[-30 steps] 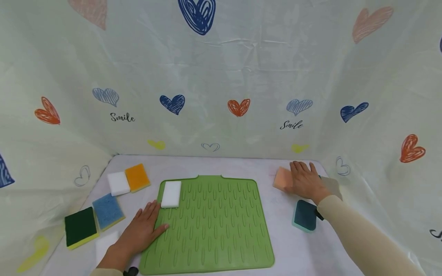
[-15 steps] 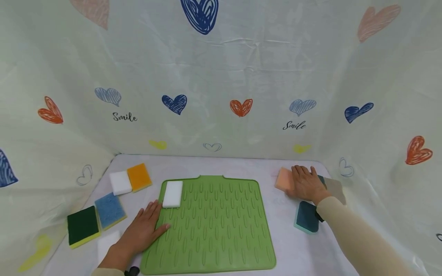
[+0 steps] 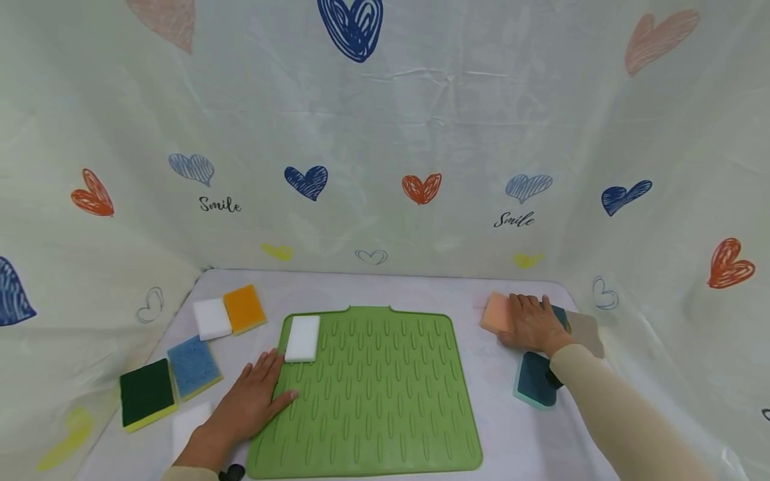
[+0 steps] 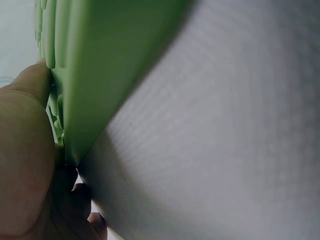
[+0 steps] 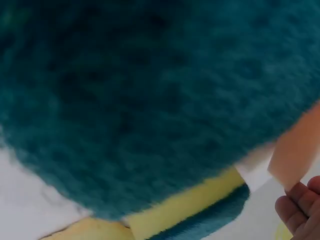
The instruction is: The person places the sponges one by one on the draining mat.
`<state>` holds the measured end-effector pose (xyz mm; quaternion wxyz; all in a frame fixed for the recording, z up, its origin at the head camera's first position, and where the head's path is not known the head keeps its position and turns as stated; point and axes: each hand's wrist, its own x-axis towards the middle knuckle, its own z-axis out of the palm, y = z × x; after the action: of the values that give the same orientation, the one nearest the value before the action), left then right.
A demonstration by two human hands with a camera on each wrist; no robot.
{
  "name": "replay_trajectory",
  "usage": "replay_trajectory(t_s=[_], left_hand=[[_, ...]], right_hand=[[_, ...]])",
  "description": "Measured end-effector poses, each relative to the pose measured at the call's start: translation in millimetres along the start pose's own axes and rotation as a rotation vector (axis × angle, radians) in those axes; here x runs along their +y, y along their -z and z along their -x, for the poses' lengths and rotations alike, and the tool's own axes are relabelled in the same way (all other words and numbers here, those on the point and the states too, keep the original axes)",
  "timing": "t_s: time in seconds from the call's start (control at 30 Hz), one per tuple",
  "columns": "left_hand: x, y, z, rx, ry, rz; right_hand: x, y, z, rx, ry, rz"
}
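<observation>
My left hand [image 3: 249,399] rests flat along the left edge of a green ridged mat [image 3: 385,401], thumb lying on top; the left wrist view shows the thumb against the mat's raised rim [image 4: 95,75]. A white sponge [image 3: 302,339] lies in the mat's far left corner. At the right, my right hand [image 3: 532,324] grips a peach sponge [image 3: 496,312], partly covering it. Its curled fingers [image 5: 297,207] meet the sponge's end in the right wrist view. Beneath the right wrist lies a dark teal sponge [image 3: 535,379], very large in the right wrist view.
Behind the right hand are a partly hidden teal-and-yellow sponge [image 3: 562,315] and a beige sponge [image 3: 585,333]. At left lie orange [image 3: 244,308], white [image 3: 212,318], blue [image 3: 194,364] and dark green [image 3: 147,393] sponges. Another white piece [image 3: 189,424] is partly behind the left forearm.
My right hand has come slightly nearer and lower over the peach sponge, uncovering more of the teal-and-yellow sponge behind it. The left hand stays in place; the whole view has shifted slightly.
</observation>
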<state>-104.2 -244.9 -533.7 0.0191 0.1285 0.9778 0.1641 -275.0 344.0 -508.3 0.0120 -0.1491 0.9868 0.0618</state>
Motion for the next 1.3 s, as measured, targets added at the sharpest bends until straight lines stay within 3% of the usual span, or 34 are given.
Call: replay_trajectory(t_s=[0.2, 0.77, 1.3], left_hand=[[-2.1, -0.8, 0.9, -0.003, 0.005, -0.003], [-1.6, -0.8, 1.5, 0.005, 0.007, 0.004], [-0.7, -0.1, -1.3, -0.003, 0.007, 0.009]], right_hand=[[-1.2, 8.7, -0.5, 0.149, 0.043, 0.025], [-46.4, 37.8, -12.1, 0.357, 0.243, 0.083], [-98.4, 47.7, -19.6, 0.370, 0.330, 0.085]])
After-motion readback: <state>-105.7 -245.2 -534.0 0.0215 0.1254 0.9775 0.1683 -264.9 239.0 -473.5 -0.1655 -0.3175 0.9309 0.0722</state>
